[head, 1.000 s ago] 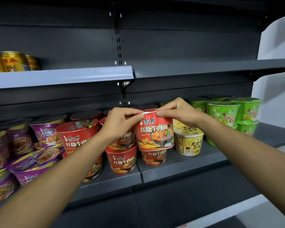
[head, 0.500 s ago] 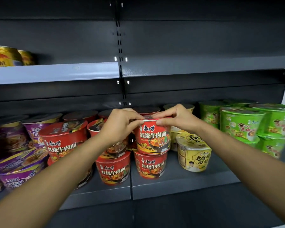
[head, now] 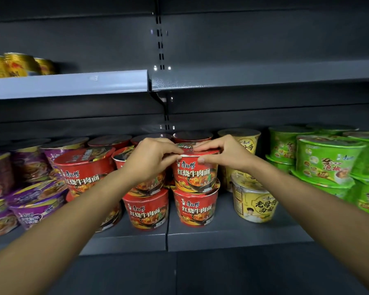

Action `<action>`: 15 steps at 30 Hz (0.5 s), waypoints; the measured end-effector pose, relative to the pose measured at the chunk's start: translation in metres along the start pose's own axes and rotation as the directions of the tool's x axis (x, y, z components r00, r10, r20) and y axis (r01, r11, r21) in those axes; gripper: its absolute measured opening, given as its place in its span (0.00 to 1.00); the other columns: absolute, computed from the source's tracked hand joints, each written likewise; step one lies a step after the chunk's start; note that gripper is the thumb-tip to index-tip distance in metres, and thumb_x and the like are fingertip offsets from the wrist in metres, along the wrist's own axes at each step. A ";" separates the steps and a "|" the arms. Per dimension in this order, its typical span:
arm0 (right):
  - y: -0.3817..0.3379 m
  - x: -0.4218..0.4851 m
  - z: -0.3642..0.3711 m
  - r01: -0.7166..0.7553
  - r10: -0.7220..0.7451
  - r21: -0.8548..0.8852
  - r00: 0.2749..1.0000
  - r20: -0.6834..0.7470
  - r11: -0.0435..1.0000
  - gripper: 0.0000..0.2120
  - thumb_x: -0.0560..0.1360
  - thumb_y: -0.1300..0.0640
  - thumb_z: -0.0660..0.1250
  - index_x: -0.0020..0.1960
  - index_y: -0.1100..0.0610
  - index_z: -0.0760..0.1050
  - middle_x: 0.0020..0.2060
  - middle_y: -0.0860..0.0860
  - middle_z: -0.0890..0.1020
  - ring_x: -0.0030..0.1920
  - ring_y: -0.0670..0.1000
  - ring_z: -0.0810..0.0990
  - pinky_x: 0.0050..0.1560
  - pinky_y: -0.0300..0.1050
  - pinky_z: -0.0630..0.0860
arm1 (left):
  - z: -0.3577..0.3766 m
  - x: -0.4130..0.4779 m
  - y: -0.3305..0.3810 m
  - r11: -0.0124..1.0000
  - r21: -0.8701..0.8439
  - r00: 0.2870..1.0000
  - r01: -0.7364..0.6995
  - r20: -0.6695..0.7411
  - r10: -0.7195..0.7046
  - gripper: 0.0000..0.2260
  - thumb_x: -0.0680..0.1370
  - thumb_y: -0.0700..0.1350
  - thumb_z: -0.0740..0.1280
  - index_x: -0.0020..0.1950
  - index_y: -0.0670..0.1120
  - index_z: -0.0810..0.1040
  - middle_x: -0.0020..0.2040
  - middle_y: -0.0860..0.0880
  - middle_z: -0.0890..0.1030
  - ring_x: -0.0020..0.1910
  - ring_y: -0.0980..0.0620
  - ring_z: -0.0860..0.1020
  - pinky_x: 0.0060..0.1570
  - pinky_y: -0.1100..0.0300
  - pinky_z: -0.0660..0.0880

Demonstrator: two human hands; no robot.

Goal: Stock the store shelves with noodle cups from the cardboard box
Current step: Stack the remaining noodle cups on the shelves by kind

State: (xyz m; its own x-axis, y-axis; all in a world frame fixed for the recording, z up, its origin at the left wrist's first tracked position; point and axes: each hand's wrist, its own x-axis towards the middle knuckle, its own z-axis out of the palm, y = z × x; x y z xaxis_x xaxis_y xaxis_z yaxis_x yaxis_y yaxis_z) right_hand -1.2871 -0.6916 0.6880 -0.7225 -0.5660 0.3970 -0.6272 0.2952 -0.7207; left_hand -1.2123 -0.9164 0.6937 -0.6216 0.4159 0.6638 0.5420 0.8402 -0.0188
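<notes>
The dark shelving unit [head: 243,39] fills the view, and everything here is placed from the red noodle cup [head: 195,173] gripped at its centre. Below that cup runs the lower shelf [head: 232,237]; well above it, to the left, is the grey upper shelf [head: 68,84]. Far to the cup's right stand stacked green cups [head: 326,165], and far to its left are purple cups [head: 34,207], some tilted. Just left of the cup sit more red cups [head: 83,171]; just right of it are yellow cups [head: 255,201]. Gold cans [head: 15,64] stand high above the cup and far left. The cup itself rests upright on another red cup [head: 195,207] directly beneath it. The left hand [head: 151,158] pinches the cup's rim from the left, fingers curled over the lid and thumb in front, and the right hand [head: 224,154] pinches it likewise from the right.
</notes>
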 end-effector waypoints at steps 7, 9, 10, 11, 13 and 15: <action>0.003 0.002 -0.008 -0.005 0.003 0.035 0.998 0.065 0.999 0.16 0.69 0.56 0.74 0.56 0.52 0.81 0.56 0.46 0.82 0.56 0.45 0.80 0.55 0.46 0.80 | -0.001 0.004 -0.003 0.974 0.150 0.974 0.168 0.129 -0.188 0.22 0.75 0.57 0.66 0.65 0.48 0.76 0.62 0.49 0.79 0.61 0.51 0.77 0.60 0.52 0.75; 0.003 0.001 -0.010 -0.010 0.006 0.049 0.997 0.076 0.999 0.15 0.69 0.57 0.74 0.56 0.51 0.81 0.57 0.47 0.81 0.57 0.46 0.80 0.55 0.46 0.79 | -0.001 0.003 -0.004 0.972 0.144 0.968 0.188 0.140 -0.209 0.22 0.75 0.57 0.66 0.65 0.48 0.76 0.62 0.49 0.79 0.61 0.50 0.77 0.60 0.51 0.75; 0.003 0.001 -0.010 -0.011 0.007 0.049 0.997 0.080 0.999 0.15 0.69 0.57 0.74 0.56 0.51 0.81 0.57 0.47 0.81 0.57 0.45 0.80 0.55 0.46 0.79 | -0.001 0.003 -0.004 0.971 0.140 0.967 0.192 0.139 -0.211 0.21 0.75 0.57 0.66 0.65 0.48 0.76 0.62 0.49 0.79 0.61 0.50 0.77 0.60 0.51 0.75; 0.003 0.001 -0.010 -0.012 0.008 0.046 0.997 0.081 0.999 0.15 0.69 0.57 0.74 0.56 0.51 0.81 0.57 0.47 0.81 0.57 0.45 0.80 0.56 0.45 0.79 | -0.001 0.003 -0.003 0.971 0.139 0.967 0.194 0.139 -0.213 0.21 0.75 0.56 0.66 0.65 0.48 0.77 0.62 0.49 0.79 0.61 0.50 0.77 0.60 0.52 0.75; 0.002 0.002 -0.010 -0.011 0.008 0.042 0.996 0.084 0.999 0.15 0.69 0.57 0.74 0.56 0.51 0.81 0.56 0.45 0.81 0.56 0.43 0.79 0.56 0.44 0.79 | -0.002 0.003 -0.002 0.971 0.137 0.966 0.197 0.144 -0.216 0.21 0.76 0.55 0.66 0.65 0.48 0.77 0.62 0.49 0.79 0.61 0.50 0.77 0.60 0.53 0.75; 0.001 0.002 -0.010 -0.007 0.003 0.040 0.996 0.091 0.999 0.15 0.70 0.57 0.74 0.56 0.50 0.81 0.55 0.44 0.81 0.57 0.42 0.79 0.55 0.42 0.78 | -0.003 0.003 -0.002 0.972 0.133 0.965 0.196 0.152 -0.215 0.20 0.76 0.54 0.66 0.66 0.48 0.76 0.63 0.49 0.79 0.62 0.51 0.77 0.61 0.54 0.74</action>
State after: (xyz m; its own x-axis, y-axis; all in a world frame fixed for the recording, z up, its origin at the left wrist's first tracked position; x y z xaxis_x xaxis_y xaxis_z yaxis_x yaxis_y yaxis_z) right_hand -1.2923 -0.6845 0.6936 -0.6952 -0.6326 0.3414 -0.6102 0.2683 -0.7455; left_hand -1.2136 -0.9180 0.6974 -0.8023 0.2732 0.5308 0.3297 0.9440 0.0125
